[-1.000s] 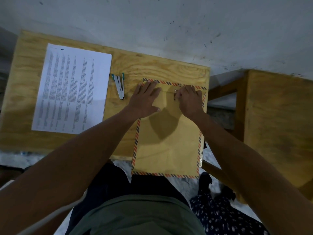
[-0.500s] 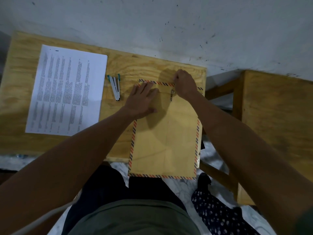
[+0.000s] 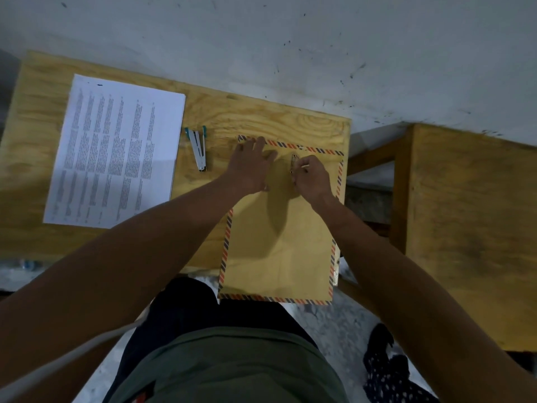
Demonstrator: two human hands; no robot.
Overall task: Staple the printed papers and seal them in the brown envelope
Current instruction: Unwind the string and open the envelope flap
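Observation:
A brown envelope (image 3: pixel 279 251) with a red-and-blue striped border lies on the right part of the wooden table (image 3: pixel 37 135), its lower end hanging over the front edge. My left hand (image 3: pixel 251 167) presses flat on its upper left, fingers spread. My right hand (image 3: pixel 312 178) pinches the small metal clasp (image 3: pixel 293 162) near the envelope's top middle. A stack of printed papers (image 3: pixel 116 152) lies on the left of the table. A white stapler with teal ends (image 3: pixel 198 148) lies between papers and envelope.
A grey wall runs behind the table. A second wooden table (image 3: pixel 470 222) stands to the right across a narrow gap. My legs and a dark patterned cloth (image 3: pixel 389 370) are on the floor below.
My right hand came back from the envelope's top edge down to the metal clasp. The left hand stayed pressed on the envelope.

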